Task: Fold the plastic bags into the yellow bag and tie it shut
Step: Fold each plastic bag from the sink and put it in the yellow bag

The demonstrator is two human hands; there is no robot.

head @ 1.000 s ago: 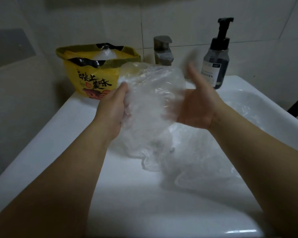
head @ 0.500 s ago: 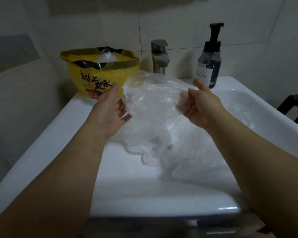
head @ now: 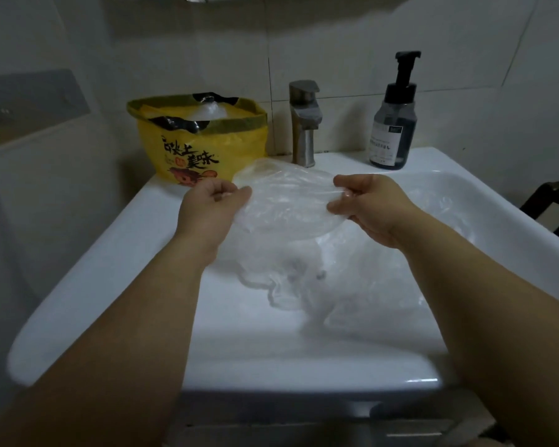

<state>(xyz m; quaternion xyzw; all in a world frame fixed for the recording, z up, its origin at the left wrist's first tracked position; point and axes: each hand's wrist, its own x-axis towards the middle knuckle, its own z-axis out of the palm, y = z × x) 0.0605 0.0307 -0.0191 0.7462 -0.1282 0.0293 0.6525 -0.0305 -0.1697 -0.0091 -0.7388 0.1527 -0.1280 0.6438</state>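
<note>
Both hands stretch a clear plastic bag (head: 288, 201) over the sink (head: 136, 285)
Left hand (head: 212, 206) and right hand (head: 365, 204) pinch opposite edges, forearms extended; yellow bag (head: 204, 146) stands open behind, left of the faucet (head: 304, 124).

One faucet (head: 304, 124). Left of it, one yellow bag (head: 204, 150); right of it, one pump bottle (head: 392, 124). In front of it, two hands, left hand (head: 212, 206) and right hand (head: 370, 204), holding one clear bag (head: 288, 201). Also in front, heap of clear bags (head: 352, 285), count unreadable. One sink (head: 110, 285).
</note>
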